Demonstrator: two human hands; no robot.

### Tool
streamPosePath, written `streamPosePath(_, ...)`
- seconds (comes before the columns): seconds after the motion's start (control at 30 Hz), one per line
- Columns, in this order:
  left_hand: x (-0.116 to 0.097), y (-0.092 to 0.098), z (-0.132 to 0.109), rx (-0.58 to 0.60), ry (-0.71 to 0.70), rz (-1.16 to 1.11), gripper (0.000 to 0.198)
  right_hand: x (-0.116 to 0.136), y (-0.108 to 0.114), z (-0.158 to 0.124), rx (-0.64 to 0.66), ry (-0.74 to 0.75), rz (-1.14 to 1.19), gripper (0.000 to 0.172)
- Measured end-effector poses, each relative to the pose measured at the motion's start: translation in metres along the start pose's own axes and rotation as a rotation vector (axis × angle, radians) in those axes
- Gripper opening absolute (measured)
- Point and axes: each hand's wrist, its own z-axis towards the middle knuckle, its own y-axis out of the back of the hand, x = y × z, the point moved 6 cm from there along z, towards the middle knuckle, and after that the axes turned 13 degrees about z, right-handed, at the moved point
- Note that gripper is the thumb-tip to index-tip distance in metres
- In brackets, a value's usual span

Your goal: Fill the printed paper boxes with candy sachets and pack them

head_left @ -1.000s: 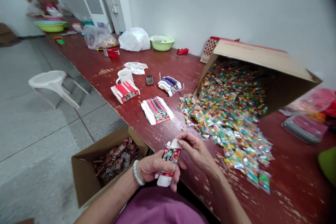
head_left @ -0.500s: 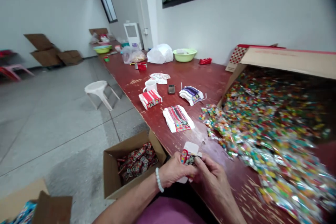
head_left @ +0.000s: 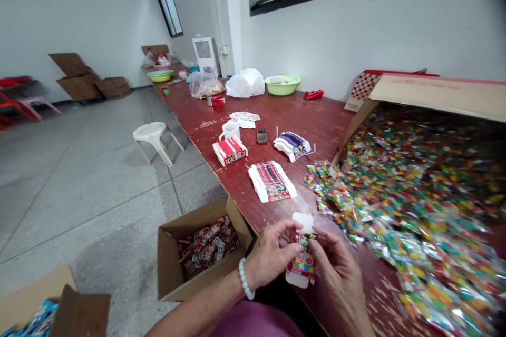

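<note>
Between my two hands is a small printed candy box (head_left: 303,258), red and black with colourful pictures, its white flaps sticking out at top and bottom. My left hand (head_left: 272,254), with a pale bead bracelet on the wrist, pinches its left side. On the other side my right hand (head_left: 336,260) grips it with thumb in front and fingers behind. Just beyond lies a stack of flattened red-and-white boxes (head_left: 272,181) on the dark red table (head_left: 256,216). To the right, clear packets of colourful candy (head_left: 399,210) spill from a large carton (head_left: 438,92).
At the table's left edge stands an open carton (head_left: 168,268) holding red wrapped packets (head_left: 209,245). Farther along are a white mug (head_left: 231,130), a phone (head_left: 261,136), purple flattened boxes (head_left: 292,145), a red-striped stack (head_left: 230,150) and a green basin (head_left: 282,85). A white stool (head_left: 153,134) is on the floor.
The candy box has turned upright and more of its printed front shows between my hands. My left fingers have shifted up and right along it. The view has swung slightly left.
</note>
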Motion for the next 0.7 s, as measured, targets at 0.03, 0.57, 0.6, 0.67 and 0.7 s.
streamPosePath(0.03, 0.000, 0.001, 0.002, 0.009, -0.001, -0.011, 0.035, 0.004, -0.002, 0.000, 0.000, -0.014, 0.010, 0.032)
streamPosePath(0.57, 0.007, -0.011, 0.004, 0.058, 0.074, -0.254, 0.062, 0.025, 0.007, 0.014, 0.129, -0.059, -0.100, 0.032)
streamPosePath(0.6, 0.010, -0.019, 0.003, 0.143, 0.113, -0.331, 0.063, 0.027, 0.008, 0.012, 0.104, -0.029, -0.099, 0.031)
streamPosePath(0.67, 0.014, -0.033, 0.000, 0.326, 0.183, -0.442, 0.065, 0.032, 0.007, 0.008, 0.079, 0.019, -0.121, 0.029)
streamPosePath(0.7, 0.015, -0.038, -0.001, 0.378, 0.209, -0.465, 0.068, 0.033, 0.005, 0.007, 0.098, 0.031, -0.157, 0.028)
